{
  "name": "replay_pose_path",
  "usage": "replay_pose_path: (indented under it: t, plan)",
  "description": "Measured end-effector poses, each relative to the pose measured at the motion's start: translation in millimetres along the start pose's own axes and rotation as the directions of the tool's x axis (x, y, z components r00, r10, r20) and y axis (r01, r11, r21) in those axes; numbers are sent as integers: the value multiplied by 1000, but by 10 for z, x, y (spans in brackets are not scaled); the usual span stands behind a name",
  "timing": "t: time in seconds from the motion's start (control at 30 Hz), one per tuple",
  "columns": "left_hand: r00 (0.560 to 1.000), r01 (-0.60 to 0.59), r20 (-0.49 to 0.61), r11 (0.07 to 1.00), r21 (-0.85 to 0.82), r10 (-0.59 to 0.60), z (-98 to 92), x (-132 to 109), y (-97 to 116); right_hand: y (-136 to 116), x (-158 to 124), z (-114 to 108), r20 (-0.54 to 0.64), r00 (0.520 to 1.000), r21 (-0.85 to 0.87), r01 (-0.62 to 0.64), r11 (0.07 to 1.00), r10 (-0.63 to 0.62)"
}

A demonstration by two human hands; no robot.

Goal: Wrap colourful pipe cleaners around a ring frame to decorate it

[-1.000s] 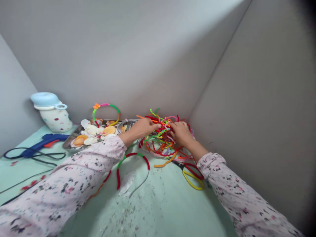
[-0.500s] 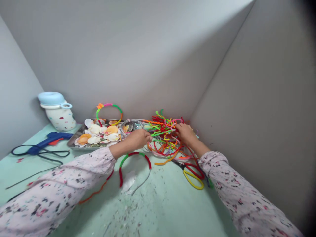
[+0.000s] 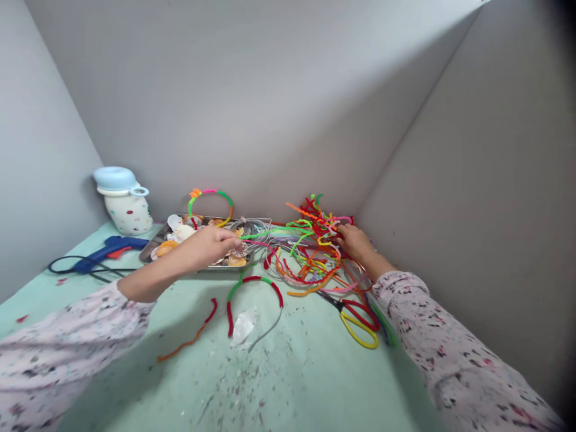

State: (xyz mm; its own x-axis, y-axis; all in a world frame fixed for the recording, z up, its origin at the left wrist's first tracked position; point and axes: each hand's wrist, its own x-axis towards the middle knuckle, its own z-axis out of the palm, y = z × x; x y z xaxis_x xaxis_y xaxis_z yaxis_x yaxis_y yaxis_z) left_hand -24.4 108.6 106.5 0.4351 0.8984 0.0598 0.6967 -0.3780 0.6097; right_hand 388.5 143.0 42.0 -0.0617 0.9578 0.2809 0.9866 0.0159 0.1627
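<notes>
My left hand [image 3: 216, 245] pinches the ends of a green and a pink fuzzy stem [image 3: 265, 245], which stretch rightward into a tangled pile of coloured stems [image 3: 324, 228]. On the right side of that pile, my right hand [image 3: 357, 242] has its fingers closed at the stems; which ones it grips is hidden. In front of the pile lies a headband [image 3: 256, 279], wrapped partly in red and green, its right end bare grey. A finished-looking colourful headband [image 3: 215, 192] with an orange flower stands at the tray of shells.
Shells fill a metal tray [image 3: 216, 268]. Scissors [image 3: 357, 324] lie at the right. Further left are a blue glue gun [image 3: 105, 252] with its cord and a white bottle [image 3: 128, 210]. An orange-red stem [image 3: 189, 342] and a white scrap [image 3: 243, 327] lie nearer.
My left hand has moved left, drawing the green and pink stems out from the pile. My right hand stays at the pile, and the view has shifted slightly.
</notes>
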Motion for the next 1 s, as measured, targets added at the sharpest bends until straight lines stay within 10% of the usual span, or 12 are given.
replay_pose_path:
  t: [0.2, 0.43, 0.5, 0.57, 0.63, 0.7, 1.0]
  plan:
    - [988, -18, -147, 919, -393, -43, 78, -182, 194, -156, -8, -71, 29, 999, 43, 38, 998, -39]
    - [993, -79, -117, 791, -607, 9, 492, -381, 292, -477, -508, -676, -105, 994, 144, -5, 990, 21]
    - [995, -91, -92, 762, -641, 41, 636, -462, 293, -821, -743, -796, -247, 956, 557, 8, 830, 157]
    - [997, -73, -53, 745, -663, 51, 785, -553, 304, -1245, -975, -829, -93, 984, 892, 16, 451, 149]
    - [998, -28, 21, 740, -672, 57, 929, -643, 315, -1643, -1166, -778, 86, 994, 994, -90, 66, 61]
    - [993, -15, 74, 732, -681, 89, 1057, -716, 309, -1929, -1293, -673, 172, 985, 977, -171, -131, -4]
    - [979, 150, 200, 543, -826, 34, 1317, -734, 101, -1976, -1317, -149, 242, 905, 921, -102, -375, 349]
